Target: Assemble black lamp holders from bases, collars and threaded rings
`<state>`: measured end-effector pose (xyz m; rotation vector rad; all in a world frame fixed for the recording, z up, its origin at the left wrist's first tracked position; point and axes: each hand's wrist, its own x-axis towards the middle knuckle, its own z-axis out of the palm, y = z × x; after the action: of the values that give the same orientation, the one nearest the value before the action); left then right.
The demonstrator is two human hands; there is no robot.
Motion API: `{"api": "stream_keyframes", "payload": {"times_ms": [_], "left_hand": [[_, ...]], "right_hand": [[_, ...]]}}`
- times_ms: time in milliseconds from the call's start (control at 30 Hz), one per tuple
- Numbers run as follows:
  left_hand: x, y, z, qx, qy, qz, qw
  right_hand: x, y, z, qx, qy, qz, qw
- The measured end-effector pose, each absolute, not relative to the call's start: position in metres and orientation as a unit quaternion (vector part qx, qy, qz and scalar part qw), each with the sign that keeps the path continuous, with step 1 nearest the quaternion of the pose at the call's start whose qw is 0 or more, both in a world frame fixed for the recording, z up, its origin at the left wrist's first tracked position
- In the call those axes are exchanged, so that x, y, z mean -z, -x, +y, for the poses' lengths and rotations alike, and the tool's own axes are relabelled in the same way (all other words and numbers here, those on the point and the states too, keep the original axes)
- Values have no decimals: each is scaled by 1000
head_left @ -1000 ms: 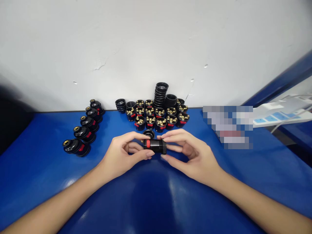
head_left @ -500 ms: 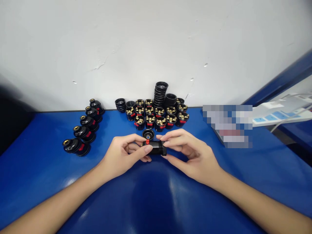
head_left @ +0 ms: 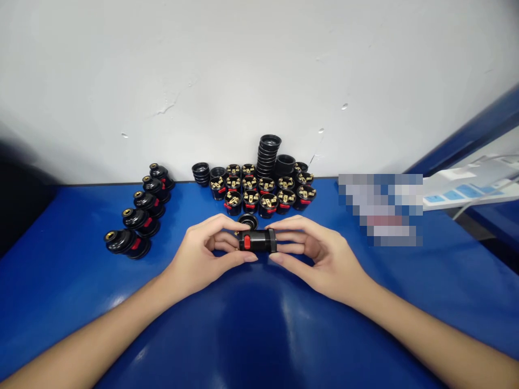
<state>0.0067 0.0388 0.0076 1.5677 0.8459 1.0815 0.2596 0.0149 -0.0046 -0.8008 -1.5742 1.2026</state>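
Lying sideways between my hands is a black lamp socket with a red switch facing me and a bit of brass at its left end. My left hand pinches the left end between thumb and fingers. At the other end, the thumb and fingers of my right hand close round a black collar on the socket. Just behind the held socket, a round black cap rests on the table, partly hidden by it.
Several open socket bodies with brass contacts stand behind my hands. Near the wall are a tall stack of black rings and a shorter stack. Capped sockets line the left of the blue table. A power strip lies at right.
The held socket has rolled, so its red switch moved from the top edge to face me. My left thumb slid down to its lower edge, and my right fingers shifted round the collar.
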Motion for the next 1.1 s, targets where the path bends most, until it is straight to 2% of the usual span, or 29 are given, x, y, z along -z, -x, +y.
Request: {"api": "stream_keyframes", "payload": {"times_ms": [600,800,1100], "left_hand": [[-7,-3,41,-470,-719,302,413],[-8,3,41,-427,-839,250,226],[-8,2,40,-411,-861,278,114]], "right_hand": [[3,-259,16,-469,365,-650,473],[-1,-259,16,-484,365,-647,463],[-2,-258,13,-476,357,-656,465]]}}
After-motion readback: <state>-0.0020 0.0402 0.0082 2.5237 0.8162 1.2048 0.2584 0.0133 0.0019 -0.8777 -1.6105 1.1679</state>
